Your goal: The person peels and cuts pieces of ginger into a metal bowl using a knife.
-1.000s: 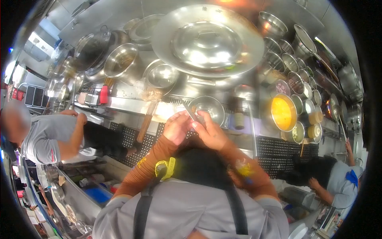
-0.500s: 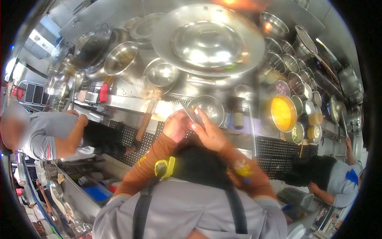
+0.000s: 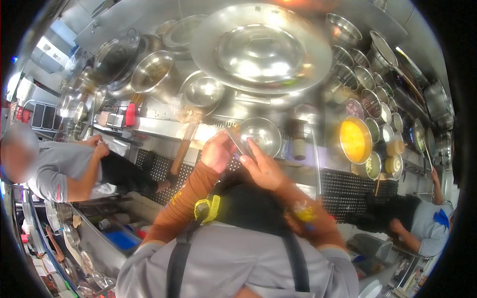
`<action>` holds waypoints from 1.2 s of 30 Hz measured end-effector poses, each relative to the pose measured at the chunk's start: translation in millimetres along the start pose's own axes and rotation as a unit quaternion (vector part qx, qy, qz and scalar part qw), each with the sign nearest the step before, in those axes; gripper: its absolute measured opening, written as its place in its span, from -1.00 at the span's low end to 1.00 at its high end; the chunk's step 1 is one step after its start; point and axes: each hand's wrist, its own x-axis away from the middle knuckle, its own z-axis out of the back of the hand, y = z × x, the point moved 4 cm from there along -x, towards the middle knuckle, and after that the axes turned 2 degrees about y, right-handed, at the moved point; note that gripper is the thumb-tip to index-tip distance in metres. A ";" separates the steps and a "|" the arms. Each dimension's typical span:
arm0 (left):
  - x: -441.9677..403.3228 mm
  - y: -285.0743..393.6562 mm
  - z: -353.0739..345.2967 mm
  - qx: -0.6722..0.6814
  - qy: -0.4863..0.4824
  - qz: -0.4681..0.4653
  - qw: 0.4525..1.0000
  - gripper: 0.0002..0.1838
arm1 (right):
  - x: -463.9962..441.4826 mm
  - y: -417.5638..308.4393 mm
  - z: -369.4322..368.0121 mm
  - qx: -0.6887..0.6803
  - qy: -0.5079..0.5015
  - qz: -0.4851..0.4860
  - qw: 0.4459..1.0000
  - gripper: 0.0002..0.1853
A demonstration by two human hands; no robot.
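A thin, flat grey object [image 3: 239, 143], seen nearly edge-on, is tilted between my hands; its exact kind is unclear. My right hand [image 3: 262, 168] grips it from the right, with thumb and fingers on its two sides. On the other side, the curled fingers of my left hand [image 3: 217, 153] meet its left edge. Just beyond my hands sits a steel bowl [image 3: 266, 130] on the counter. A smaller steel bowl [image 3: 202, 92] rests farther back to the left, with a wooden handle [image 3: 182, 151] sticking out below it.
A large wok with a domed steel lid [image 3: 262, 52] takes up the back. To the right stand a bowl of yellow liquid [image 3: 356, 140] and several small ingredient containers. One co-worker [image 3: 69, 164] stands at the left, another [image 3: 417, 223] at the right.
My left hand has shifted slightly left and its fingers have loosened around the flat object. My right hand stays almost in place. The co-worker at the left has moved their hands slightly.
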 end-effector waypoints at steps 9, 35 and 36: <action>16.2 -3.7 -12.0 -0.040 -0.022 0.013 0.999 -0.70 | -1.2 -1.3 1.6 -0.027 -0.017 -0.029 0.999 -0.26; 19.0 -13.2 2.5 0.011 -0.037 0.011 0.999 -0.74 | -14.3 14.4 -1.7 0.038 0.038 0.009 0.999 -0.30; 18.5 -12.2 -1.3 0.008 -0.052 0.004 0.999 -0.75 | -11.9 5.2 -3.1 0.051 0.034 0.014 0.998 -0.31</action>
